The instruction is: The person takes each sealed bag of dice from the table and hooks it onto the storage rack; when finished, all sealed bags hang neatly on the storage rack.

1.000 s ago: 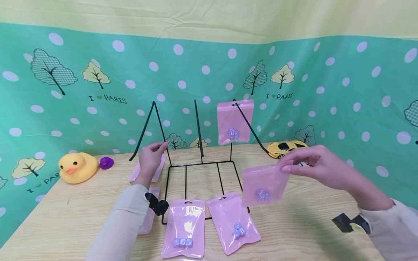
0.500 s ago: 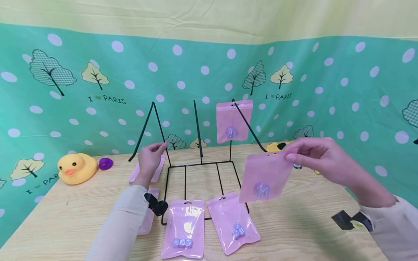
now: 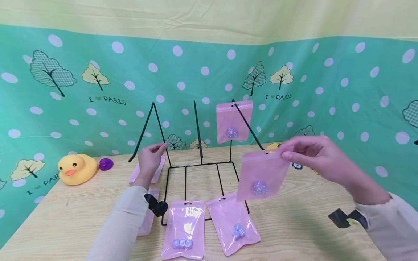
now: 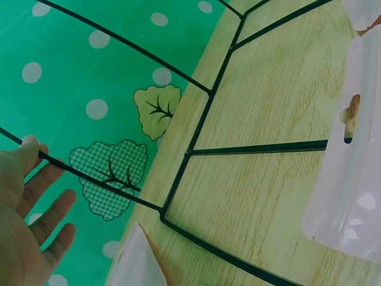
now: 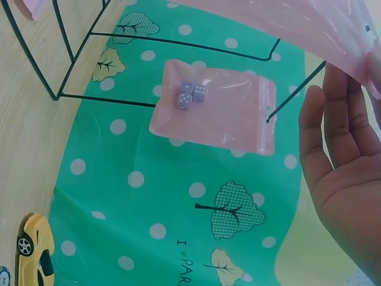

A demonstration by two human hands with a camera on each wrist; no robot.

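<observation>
The right hand (image 3: 313,154) pinches a pink bag (image 3: 262,175) by its top edge, thumb and fingers pressed on the strip. Over the last second it has carried the bag up and a little to the left, off toward the tip of the rack's right prong (image 3: 249,127); my guess is the bag's hole is being lined up with that prong. The bag hangs in the air above the table (image 3: 310,232), just below and right of the hung bag (image 3: 234,121). The yellow car (image 3: 272,146) is now mostly hidden behind the hand.

The left hand (image 3: 151,157) has not moved: thumb and fingertips hold the left prong (image 3: 161,128) of the rack (image 3: 196,165), the other fingers loosely spread in the wrist view.

Each bag carries small pale purple dice: a clump low in the held bag, a clump in the hung bag, three in a row in the flat bag (image 3: 184,228), a cluster in the bag beside it (image 3: 233,222). Two more bags (image 3: 147,170) lie under the left arm; what they hold I cannot tell. A duck (image 3: 76,168) and a purple ring (image 3: 106,164) sit far left
</observation>
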